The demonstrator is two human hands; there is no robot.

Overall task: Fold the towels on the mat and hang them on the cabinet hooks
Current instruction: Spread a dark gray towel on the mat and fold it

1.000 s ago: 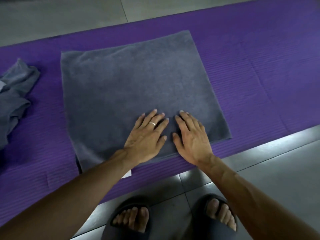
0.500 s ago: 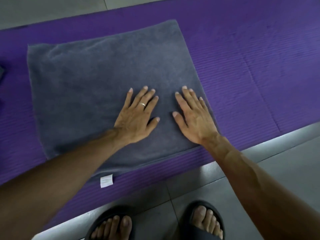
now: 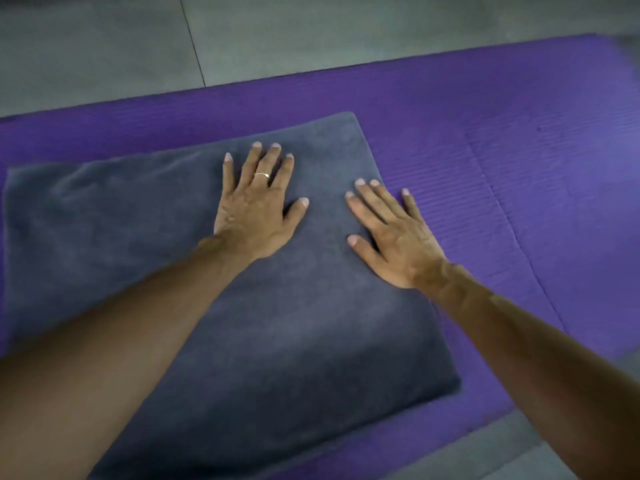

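Observation:
A dark grey towel [image 3: 304, 341] lies flat and folded on the purple mat [image 3: 502, 140]. My left hand [image 3: 258, 202], with a ring on one finger, rests palm down on the towel's far half with its fingers spread. My right hand [image 3: 391, 233] lies flat across the towel's right edge, the outer fingers reaching onto the mat. Neither hand grips anything. Both forearms cover part of the towel's near side.
Grey tiled floor [image 3: 104, 57] runs beyond the mat's far edge, and a strip of floor [image 3: 519, 455] shows at the near right. No cabinet or hooks are in view.
Both hands have slid away from me across the towel, from its near edge to its far half. The view has shifted forward, so my feet and the other towel at left have left the frame.

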